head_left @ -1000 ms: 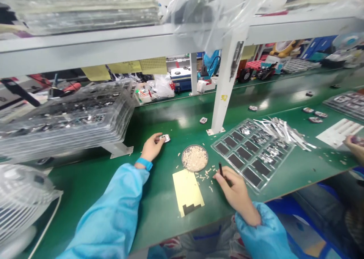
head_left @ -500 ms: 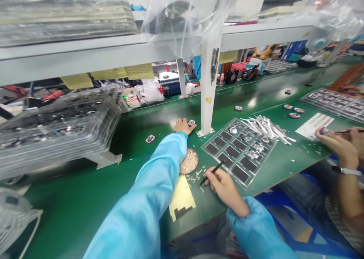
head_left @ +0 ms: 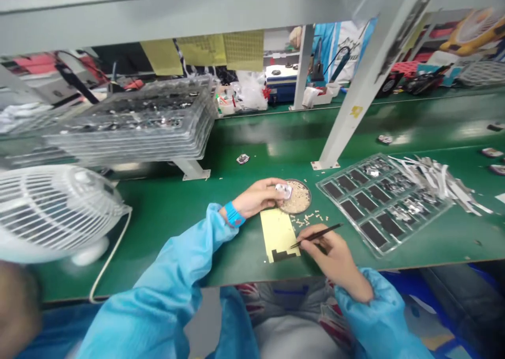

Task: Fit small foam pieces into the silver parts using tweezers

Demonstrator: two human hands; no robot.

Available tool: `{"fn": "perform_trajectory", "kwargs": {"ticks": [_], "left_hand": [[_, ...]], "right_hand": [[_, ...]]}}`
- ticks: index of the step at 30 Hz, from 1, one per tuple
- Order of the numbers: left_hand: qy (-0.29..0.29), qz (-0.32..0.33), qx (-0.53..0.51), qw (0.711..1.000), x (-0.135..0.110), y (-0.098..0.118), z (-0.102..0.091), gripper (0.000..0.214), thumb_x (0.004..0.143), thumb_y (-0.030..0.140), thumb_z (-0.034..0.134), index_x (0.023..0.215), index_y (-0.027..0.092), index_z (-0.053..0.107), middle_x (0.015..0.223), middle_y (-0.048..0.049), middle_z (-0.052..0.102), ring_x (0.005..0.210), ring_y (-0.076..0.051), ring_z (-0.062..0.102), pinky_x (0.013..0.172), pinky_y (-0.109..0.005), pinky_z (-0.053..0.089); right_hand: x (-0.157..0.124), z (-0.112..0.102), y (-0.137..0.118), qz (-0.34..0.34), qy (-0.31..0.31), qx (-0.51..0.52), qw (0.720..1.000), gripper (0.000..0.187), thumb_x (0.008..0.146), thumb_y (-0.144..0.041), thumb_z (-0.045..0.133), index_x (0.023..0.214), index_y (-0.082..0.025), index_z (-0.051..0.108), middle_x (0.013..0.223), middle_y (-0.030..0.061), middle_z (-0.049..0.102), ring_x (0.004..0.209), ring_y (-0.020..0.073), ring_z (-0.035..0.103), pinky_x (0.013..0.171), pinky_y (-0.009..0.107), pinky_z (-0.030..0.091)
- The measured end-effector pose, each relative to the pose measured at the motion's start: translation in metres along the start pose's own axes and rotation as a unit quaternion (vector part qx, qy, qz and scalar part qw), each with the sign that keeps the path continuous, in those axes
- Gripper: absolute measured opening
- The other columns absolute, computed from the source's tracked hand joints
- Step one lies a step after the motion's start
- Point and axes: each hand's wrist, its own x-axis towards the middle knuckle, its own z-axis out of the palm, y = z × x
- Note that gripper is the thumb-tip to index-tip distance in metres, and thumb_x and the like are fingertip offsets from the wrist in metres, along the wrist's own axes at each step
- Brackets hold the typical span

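Observation:
My left hand [head_left: 258, 197] pinches a small silvery electronic part [head_left: 283, 191] between thumb and fingers; its exact kind I cannot make out. It hovers over the edge of a round dish [head_left: 299, 197] full of tiny beige pieces. In my right hand [head_left: 326, 251] is a pair of dark tweezers [head_left: 317, 235], held like a pen, the tips over the lower edge of a yellow sheet [head_left: 277, 230]. Black strips [head_left: 284, 256] stick to that edge. Several beige bits [head_left: 305, 221] lie loose between the dish and my right hand.
To the right lies a clear tray [head_left: 357, 204] of black rectangles and silvery parts, with white strips [head_left: 445, 183] heaped at its corner. A shelf post [head_left: 351, 101] stands behind it. At left are a white fan [head_left: 43, 206] and stacked trays [head_left: 145, 133]. Another small part [head_left: 243, 159] lies further back.
My left hand has come back from beside the post with the small part, to the dish. The tweezers have moved from near the tray to the yellow sheet. The view has turned left.

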Motion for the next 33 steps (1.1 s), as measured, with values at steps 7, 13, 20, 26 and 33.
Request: {"fn": "perform_trajectory", "kwargs": {"ticks": [7,13,20,26,33], "left_hand": [[-0.079,-0.015,0.075,0.994,-0.051,-0.034,-0.012,0.03,0.082,0.035,0.073,0.102,0.013,0.07,0.084,-0.0066,0.069,0.07,-0.013,0.063,0.06,-0.022,0.049],[-0.104,0.058,0.203,0.972,-0.054,-0.041,-0.012,0.019,0.083,0.019,0.065,0.101,0.013,0.066,0.082,-0.0037,0.067,0.071,-0.012,0.06,0.062,-0.022,0.046],[-0.079,0.058,0.283,0.954,-0.054,-0.046,-0.012,0.026,0.083,0.02,0.063,0.107,0.014,0.07,0.082,-0.0032,0.068,0.067,-0.012,0.057,0.059,-0.02,0.041],[-0.065,0.055,0.302,0.95,-0.055,-0.047,-0.011,0.03,0.084,0.022,0.061,0.11,0.016,0.074,0.071,-0.0005,0.064,0.058,-0.009,0.047,0.053,-0.019,0.034],[-0.043,0.048,0.313,0.947,-0.055,-0.052,-0.01,0.031,0.085,0.026,0.06,0.111,0.02,0.074,0.069,0.0003,0.063,0.056,-0.01,0.047,0.051,-0.019,0.031]], "right_hand": [[0.006,0.029,0.001,0.004,-0.065,-0.066,0.996,0.013,0.094,-0.031,0.063,0.101,-0.02,0.065,0.101,0.0057,0.068,0.087,0.0177,0.068,0.081,0.031,0.058],[0.006,0.025,0.002,0.006,-0.077,-0.077,0.994,0.011,0.093,-0.029,0.064,0.1,-0.021,0.066,0.1,0.0056,0.069,0.089,0.0186,0.068,0.081,0.031,0.057],[0.011,0.018,-0.006,-0.073,-0.004,0.005,0.997,0.006,0.093,-0.017,0.063,0.097,-0.022,0.062,0.096,0.0055,0.069,0.094,0.0197,0.068,0.082,0.033,0.056],[0.026,0.016,-0.005,-0.159,0.023,-0.102,0.982,0.018,0.089,-0.009,0.065,0.1,-0.023,0.066,0.1,0.0044,0.071,0.098,0.0196,0.068,0.089,0.035,0.054],[0.025,0.018,-0.004,-0.168,0.029,-0.129,0.977,0.02,0.088,-0.008,0.067,0.101,-0.023,0.068,0.101,0.003,0.073,0.096,0.0178,0.069,0.088,0.032,0.055]]}}
